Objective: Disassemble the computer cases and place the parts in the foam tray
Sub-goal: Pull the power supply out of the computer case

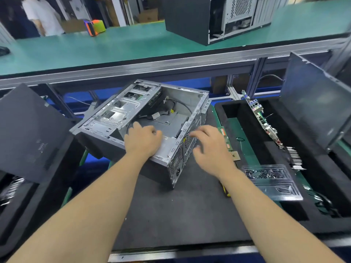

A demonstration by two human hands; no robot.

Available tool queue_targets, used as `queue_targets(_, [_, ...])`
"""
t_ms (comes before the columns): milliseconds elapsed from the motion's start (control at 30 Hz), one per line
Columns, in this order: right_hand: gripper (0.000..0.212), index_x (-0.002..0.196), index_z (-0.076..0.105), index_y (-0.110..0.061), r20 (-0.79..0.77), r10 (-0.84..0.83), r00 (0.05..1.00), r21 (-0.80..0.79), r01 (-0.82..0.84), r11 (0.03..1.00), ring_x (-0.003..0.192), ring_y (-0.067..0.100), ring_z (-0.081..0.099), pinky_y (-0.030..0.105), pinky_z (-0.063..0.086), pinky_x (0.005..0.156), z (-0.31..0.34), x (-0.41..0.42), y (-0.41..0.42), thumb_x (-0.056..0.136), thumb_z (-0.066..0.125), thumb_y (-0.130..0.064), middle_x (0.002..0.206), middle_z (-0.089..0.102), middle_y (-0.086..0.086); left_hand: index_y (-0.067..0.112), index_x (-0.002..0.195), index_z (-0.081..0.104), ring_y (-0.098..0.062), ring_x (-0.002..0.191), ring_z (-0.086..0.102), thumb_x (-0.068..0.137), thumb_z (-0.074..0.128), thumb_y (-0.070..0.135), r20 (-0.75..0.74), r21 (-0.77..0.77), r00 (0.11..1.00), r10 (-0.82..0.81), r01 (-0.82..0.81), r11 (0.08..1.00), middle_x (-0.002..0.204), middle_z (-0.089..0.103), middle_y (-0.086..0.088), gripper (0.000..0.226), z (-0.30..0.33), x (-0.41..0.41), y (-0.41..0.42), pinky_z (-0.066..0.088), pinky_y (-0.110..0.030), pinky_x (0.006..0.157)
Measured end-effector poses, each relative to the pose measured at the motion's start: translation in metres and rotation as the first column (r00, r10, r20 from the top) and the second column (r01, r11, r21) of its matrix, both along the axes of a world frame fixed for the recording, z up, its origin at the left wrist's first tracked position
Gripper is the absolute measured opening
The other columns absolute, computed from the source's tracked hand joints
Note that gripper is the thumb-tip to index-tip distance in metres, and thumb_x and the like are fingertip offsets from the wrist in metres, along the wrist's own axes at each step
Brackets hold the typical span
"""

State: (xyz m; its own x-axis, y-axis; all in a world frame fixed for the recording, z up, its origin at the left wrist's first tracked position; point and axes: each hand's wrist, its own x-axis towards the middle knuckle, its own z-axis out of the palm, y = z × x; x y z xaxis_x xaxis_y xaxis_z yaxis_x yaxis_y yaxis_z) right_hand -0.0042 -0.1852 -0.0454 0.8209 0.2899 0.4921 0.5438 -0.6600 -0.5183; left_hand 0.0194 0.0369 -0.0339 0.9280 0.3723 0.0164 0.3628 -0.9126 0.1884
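Open computer case [152, 118] lies on its side on the dark mat [171, 211] of the table, side panel off, set at an angle; drive cage at its upper left, loose black cables [171, 109] in the bare interior. Left hand [143, 140] reaches into the case, fingers curled down over the inner metal floor near the rear edge; whether the grip pinches anything cannot be told. Right hand [210, 147] hovers just beside the case's perforated rear wall, fingers loosely spread, grip holding nothing, somewhat blurred. Foam tray [220, 111], black, sits right of the case; a motherboard [266, 126] stands on edge in one of its slots; a green circuit board [228, 143] lies at the tray's near-left edge. Clear plastic box [271, 181] with small dark parts rests on the tray's near end. Dark side panels lean at far left [32, 133] and far right [311, 103]. Second case [214, 18] stands on the green upper shelf [114, 46].
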Motion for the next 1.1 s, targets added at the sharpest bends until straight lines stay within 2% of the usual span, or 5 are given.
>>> queue_targets(167, [0.079, 0.151, 0.036, -0.025, -0.235, 0.314, 0.920, -0.604, -0.391, 0.695, 0.146, 0.030, 0.023, 0.052, 0.000, 0.123, 0.032, 0.038, 0.044, 0.077, 0.057, -0.011, 0.143, 0.044, 0.009, 0.020, 0.109, 0.066, -0.034, 0.101, 0.059, 0.094, 0.036, 0.042, 0.063, -0.189, 0.997, 0.040, -0.027, 0.982, 0.115, 0.059, -0.012, 0.040, -0.004, 0.011, 0.020, 0.049, -0.045, 0.091])
queue_targets(267, [0.108, 0.157, 0.000, -0.038, -0.389, 0.286, 0.876, -0.740, -0.482, 0.469, 0.128, 0.027, 0.039, 0.051, 0.013, 0.120, 0.028, 0.053, 0.052, 0.073, 0.065, -0.014, 0.122, 0.052, 0.004, 0.024, 0.111, 0.062, -0.028, 0.099, 0.058, 0.095, 0.035, 0.048, 0.051, -0.183, 0.999, 0.017, -0.007, 0.983, 0.111, 0.061, -0.004, 0.039, -0.008, 0.013, 0.021, 0.047, -0.044, 0.086])
queue_targets(633, [0.126, 0.156, 0.004, -0.040, -0.184, 0.367, 0.912, -0.771, -0.366, 0.521, 0.109, 0.019, 0.046, 0.047, 0.031, 0.103, 0.010, 0.054, 0.044, 0.060, 0.081, -0.068, 0.107, 0.058, -0.006, 0.022, 0.076, 0.059, -0.017, 0.073, 0.057, 0.096, 0.033, 0.051, 0.011, -0.141, 1.000, -0.025, 0.027, 0.990, 0.080, 0.061, 0.002, 0.044, -0.008, 0.009, 0.017, 0.039, -0.035, 0.065])
queue_targets(867, [0.117, 0.154, 0.017, -0.041, -0.114, 0.346, 0.931, -0.731, -0.315, 0.606, 0.107, 0.019, 0.045, 0.043, 0.024, 0.104, -0.002, 0.049, 0.044, 0.058, 0.079, -0.067, 0.108, 0.053, -0.008, 0.029, 0.124, 0.058, -0.026, 0.103, 0.058, 0.099, 0.028, 0.057, -0.005, -0.124, 0.999, -0.046, 0.045, 0.991, 0.118, 0.060, 0.000, 0.049, -0.009, 0.008, 0.014, 0.043, -0.042, 0.081])
queue_targets(1100, [0.103, 0.154, 0.028, -0.030, 0.001, 0.283, 0.959, -0.681, -0.207, 0.703, 0.105, 0.023, 0.052, 0.041, 0.028, 0.107, -0.013, 0.041, 0.048, 0.069, 0.078, -0.056, 0.102, 0.057, -0.003, 0.023, 0.127, 0.059, -0.031, 0.121, 0.049, 0.101, 0.028, 0.054, 0.057, -0.036, 0.996, -0.073, 0.075, 0.996, 0.131, 0.057, -0.007, 0.050, -0.008, 0.007, 0.013, 0.039, -0.050, 0.102])
